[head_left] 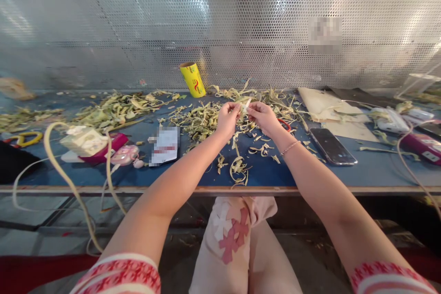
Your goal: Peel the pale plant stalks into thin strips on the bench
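My left hand [228, 118] and my right hand [263, 115] meet above the middle of the blue table [296, 172]. Both pinch a small pale strip piece [245, 104] between their fingertips. Under and behind the hands lies a heap of yellow-green trimmed strips [201, 119]. A few curled strips [238, 167] lie nearer the table's front edge. Red-handled scissors [284, 124] peek out just right of my right wrist.
A yellow roll [192, 79] stands at the back by the perforated metal wall. A dark phone [332, 146] lies to the right, a card [165, 145] and pink items [119, 147] to the left. Cables [65, 174] hang over the front edge.
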Tool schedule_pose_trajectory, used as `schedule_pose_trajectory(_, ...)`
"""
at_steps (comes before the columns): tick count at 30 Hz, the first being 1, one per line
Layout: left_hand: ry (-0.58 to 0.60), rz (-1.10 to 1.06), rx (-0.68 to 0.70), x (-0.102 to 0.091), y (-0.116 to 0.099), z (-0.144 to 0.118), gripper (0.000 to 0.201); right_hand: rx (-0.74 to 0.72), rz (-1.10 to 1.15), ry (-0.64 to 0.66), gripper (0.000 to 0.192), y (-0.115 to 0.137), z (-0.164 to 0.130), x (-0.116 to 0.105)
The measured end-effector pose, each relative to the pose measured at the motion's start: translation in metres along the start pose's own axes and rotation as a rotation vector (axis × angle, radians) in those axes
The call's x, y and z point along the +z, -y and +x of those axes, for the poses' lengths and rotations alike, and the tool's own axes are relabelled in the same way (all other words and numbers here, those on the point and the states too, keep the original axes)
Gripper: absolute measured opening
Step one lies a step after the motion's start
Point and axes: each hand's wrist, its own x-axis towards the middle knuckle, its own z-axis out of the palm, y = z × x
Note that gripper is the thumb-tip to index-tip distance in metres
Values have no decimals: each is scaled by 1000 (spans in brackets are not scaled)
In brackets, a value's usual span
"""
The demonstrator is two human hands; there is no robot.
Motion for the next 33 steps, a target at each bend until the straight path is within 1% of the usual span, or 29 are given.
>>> schedule_pose_trajectory(3,32,189,130,-5,2,2,22,-8,-11,-1,32,0,-1,3)
schedule_pose_trajectory(6,55,299,201,-7,5,2,22,-68,-117,-90,31,-6,1,6)
schedule_pose_trajectory(8,83,325,205,-7,5,0,22,-97,-212,-150,29,-12,3,6)
schedule_pose_trajectory(11,120,334,191,-4,3,-4,22,-121,-299,-205,27,-19,6,5)
schedule_pose_trajectory(15,167,328,191,0,-3,-9,23,-162,-379,-253,25,-19,7,0)
schedule_pose_trajectory(17,186,283,166,2,-3,-11,23,-172,-409,-242,25,-16,6,-2)
schedule_pose_trajectory(19,185,198,113,4,0,-11,22,-180,-434,-236,24,-13,5,-3)
schedule_pose_trajectory(23,144,-43,-10,7,3,-9,19,-207,-438,-244,19,-9,3,-4)
schedule_pose_trajectory(26,110,-160,-96,8,-1,-7,19,-216,-403,-242,19,-7,2,-3)
schedule_pose_trajectory(29,57,-194,-162,6,-7,-4,19,-211,-389,-224,20,-7,2,-3)
schedule_pose_trajectory(31,47,-182,-169,4,-8,-2,18,-210,-403,-224,19,-6,2,-2)
schedule_pose_trajectory(33,62,-141,-154,2,-6,-2,15,-207,-412,-230,18,-6,2,-2)
